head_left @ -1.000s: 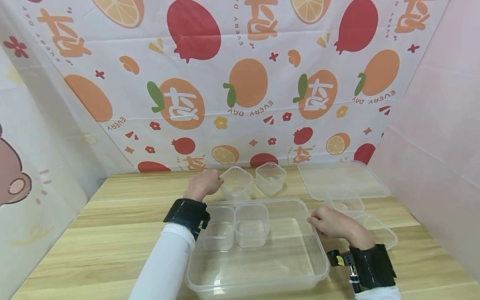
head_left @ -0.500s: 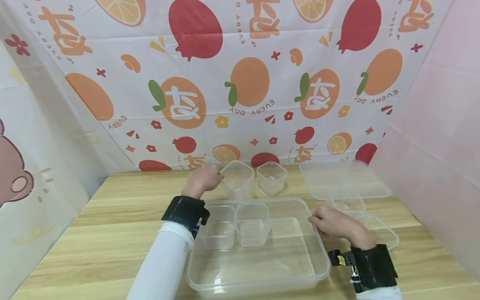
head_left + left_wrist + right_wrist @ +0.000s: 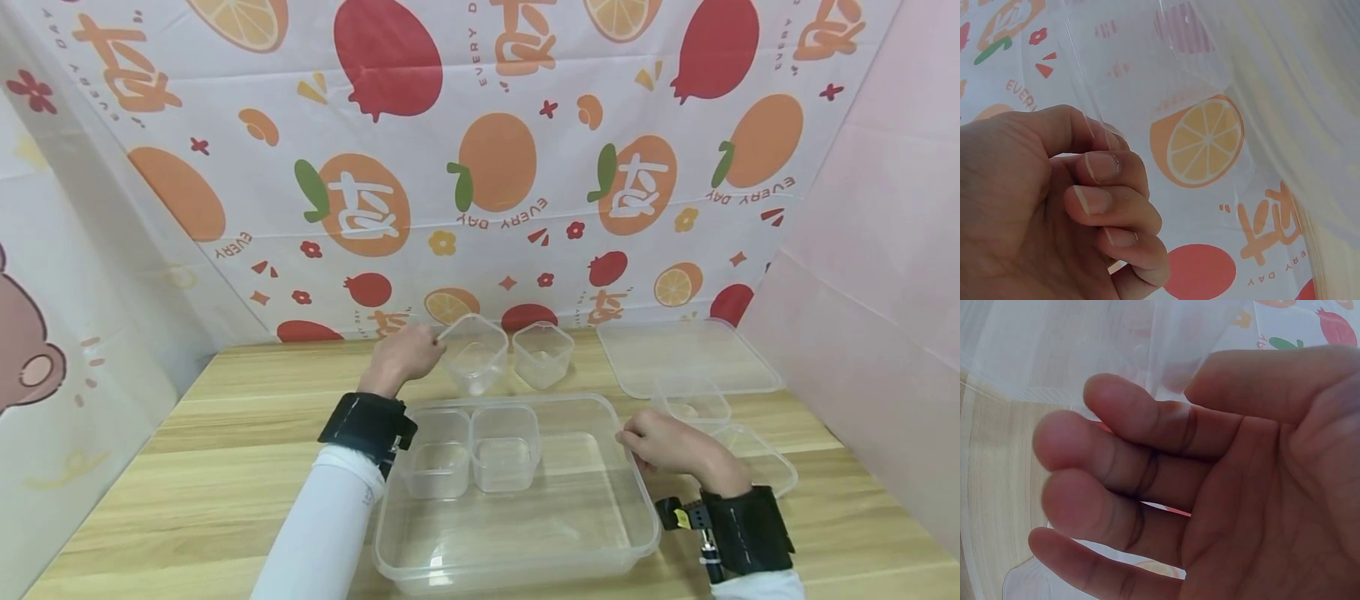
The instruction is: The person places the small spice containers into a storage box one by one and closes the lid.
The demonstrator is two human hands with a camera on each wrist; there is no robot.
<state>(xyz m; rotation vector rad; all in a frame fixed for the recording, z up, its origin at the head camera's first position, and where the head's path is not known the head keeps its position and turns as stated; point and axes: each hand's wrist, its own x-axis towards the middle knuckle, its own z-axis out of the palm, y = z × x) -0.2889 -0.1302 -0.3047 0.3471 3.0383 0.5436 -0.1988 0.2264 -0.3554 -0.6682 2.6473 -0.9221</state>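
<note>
Clear container [image 3: 474, 357] is held before cloth [image 3: 558, 187] reading "EVERY DAY"

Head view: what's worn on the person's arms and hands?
White sleeves meet wide black wrist bands. The right band carries a small black device with a yellow mark and a silver-and-black connector. The left hand and right hand wear no gloves.

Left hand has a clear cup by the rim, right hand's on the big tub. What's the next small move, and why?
I'd probably bring the held cup over the tub, since the left hand's fingers already pinch its rim, bare floor shows right of the inner right cup, and the right hand holds the tub's right rim.
</note>
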